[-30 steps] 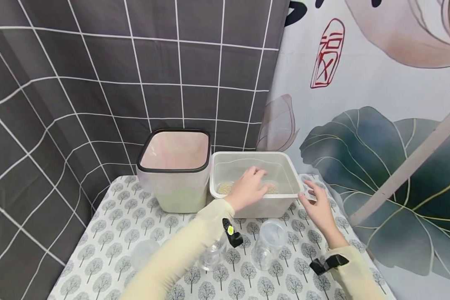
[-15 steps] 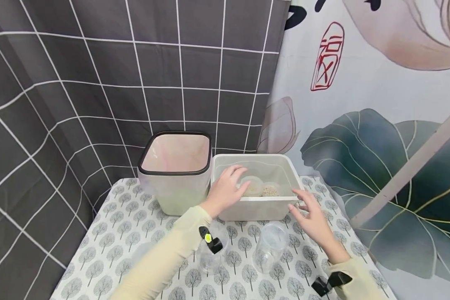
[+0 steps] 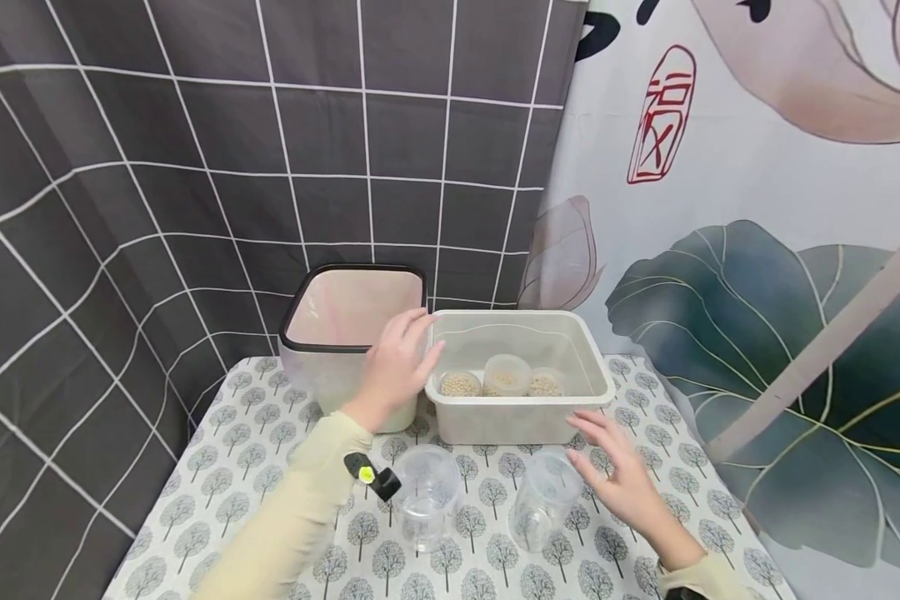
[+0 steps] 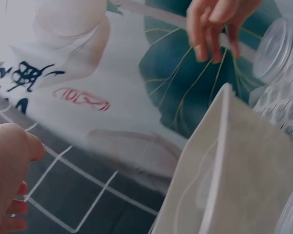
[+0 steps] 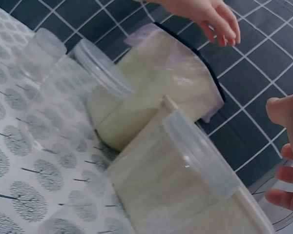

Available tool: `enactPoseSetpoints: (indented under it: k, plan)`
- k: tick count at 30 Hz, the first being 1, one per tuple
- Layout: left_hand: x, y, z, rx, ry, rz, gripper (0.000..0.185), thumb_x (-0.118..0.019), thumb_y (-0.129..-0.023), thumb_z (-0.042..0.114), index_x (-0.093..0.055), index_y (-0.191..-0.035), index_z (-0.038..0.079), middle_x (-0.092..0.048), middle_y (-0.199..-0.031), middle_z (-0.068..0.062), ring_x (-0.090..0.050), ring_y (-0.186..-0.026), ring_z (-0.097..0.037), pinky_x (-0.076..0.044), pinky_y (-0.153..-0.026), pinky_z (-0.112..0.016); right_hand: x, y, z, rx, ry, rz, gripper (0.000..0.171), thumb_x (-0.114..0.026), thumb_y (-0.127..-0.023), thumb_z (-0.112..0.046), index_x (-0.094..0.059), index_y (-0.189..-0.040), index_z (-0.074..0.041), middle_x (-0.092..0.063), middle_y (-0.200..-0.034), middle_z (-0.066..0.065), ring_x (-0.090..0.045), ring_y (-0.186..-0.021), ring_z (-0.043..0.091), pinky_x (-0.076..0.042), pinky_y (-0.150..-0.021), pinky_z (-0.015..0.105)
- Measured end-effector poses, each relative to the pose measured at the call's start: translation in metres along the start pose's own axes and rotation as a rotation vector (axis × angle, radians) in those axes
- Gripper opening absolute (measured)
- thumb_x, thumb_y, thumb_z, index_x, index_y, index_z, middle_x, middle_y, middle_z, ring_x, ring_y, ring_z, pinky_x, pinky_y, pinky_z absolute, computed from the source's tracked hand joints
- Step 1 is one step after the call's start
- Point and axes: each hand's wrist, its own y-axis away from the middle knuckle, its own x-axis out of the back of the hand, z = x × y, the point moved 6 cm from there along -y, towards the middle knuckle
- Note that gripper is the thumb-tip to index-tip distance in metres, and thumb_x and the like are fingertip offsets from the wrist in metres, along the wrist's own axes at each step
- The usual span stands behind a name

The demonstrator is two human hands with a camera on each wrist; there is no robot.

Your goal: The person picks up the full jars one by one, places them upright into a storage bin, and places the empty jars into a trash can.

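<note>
My left hand (image 3: 393,367) is raised between the bin and the white plastic box (image 3: 517,421), holding nothing, fingers loosely bent. The right hand (image 3: 618,475), fingers spread and relaxed, hovers at the front right of the box, just beside a clear lidded jar (image 3: 543,504). Another clear jar (image 3: 427,500) stands to its left near my left wrist. Inside the box sit jars of pale, bean-like pieces: one at the left (image 3: 460,383), a taller-looking middle jar (image 3: 506,375) and one at the right (image 3: 546,382).
A pale bin (image 3: 318,367) with a black rim stands left of the box, its side against it. A tree-print cloth (image 3: 195,517) covers the table. Behind hang a dark grid curtain (image 3: 217,208) and a lotus-print cloth (image 3: 720,317).
My left hand has withdrawn from over the box and moved left to the bin's edge, uncovering the jars inside. My right hand has come down and nearer from the box's right rim.
</note>
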Motion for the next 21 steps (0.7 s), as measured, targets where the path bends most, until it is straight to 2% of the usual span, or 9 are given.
enactPoseSetpoints:
  k: [3, 5, 9, 12, 21]
  plan:
    - [0.015, 0.000, -0.014, 0.010, 0.009, 0.054, 0.036, -0.067, -0.084, 0.022, -0.061, -0.113, 0.001, -0.057, -0.118, -0.018, -0.051, -0.112, -0.032, -0.047, -0.089, -0.043, -0.004, 0.006, 0.001, -0.012, -0.011, -0.006, 0.052, -0.071, -0.074, 0.003, -0.057, -0.124, -0.006, -0.047, -0.132, 0.011, -0.044, -0.118, 0.020, -0.032, -0.098, 0.015]
    - [0.025, 0.002, -0.026, 0.031, 0.016, 0.093, 0.037, -0.069, -0.082, 0.022, -0.061, -0.111, 0.000, -0.057, -0.118, -0.019, -0.051, -0.112, -0.034, -0.045, -0.092, -0.044, -0.008, 0.009, 0.002, -0.022, -0.009, -0.011, 0.053, -0.072, -0.074, 0.001, -0.057, -0.124, -0.007, -0.046, -0.133, 0.010, -0.040, -0.121, 0.023, -0.029, -0.101, 0.019]
    - [0.044, 0.010, -0.051, 0.098, 0.002, 0.157, 0.038, -0.071, -0.080, 0.023, -0.062, -0.110, -0.001, -0.056, -0.117, -0.020, -0.049, -0.110, -0.037, -0.040, -0.093, -0.047, -0.017, 0.012, 0.005, -0.041, 0.005, -0.025, 0.052, -0.074, -0.074, -0.003, -0.058, -0.123, -0.009, -0.044, -0.134, 0.010, -0.037, -0.122, 0.029, -0.029, -0.099, 0.043]
    - [0.053, 0.016, -0.065, 0.144, -0.010, 0.168, 0.039, -0.071, -0.080, 0.023, -0.062, -0.110, -0.001, -0.055, -0.118, -0.021, -0.049, -0.109, -0.039, -0.039, -0.094, -0.050, -0.021, 0.015, 0.004, -0.051, -0.003, -0.018, 0.050, -0.075, -0.073, -0.005, -0.059, -0.121, -0.008, -0.045, -0.133, 0.011, -0.037, -0.121, 0.033, -0.030, -0.092, 0.057]
    - [0.072, 0.037, -0.099, 0.279, -0.064, 0.217, 0.036, -0.071, -0.081, 0.019, -0.063, -0.108, -0.003, -0.052, -0.122, -0.025, -0.040, -0.119, -0.043, -0.031, -0.100, -0.052, -0.034, 0.032, 0.004, -0.040, 0.000, 0.021, 0.056, -0.078, -0.066, -0.003, -0.061, -0.119, -0.010, -0.047, -0.130, 0.013, -0.041, -0.116, 0.035, -0.036, -0.086, 0.057]
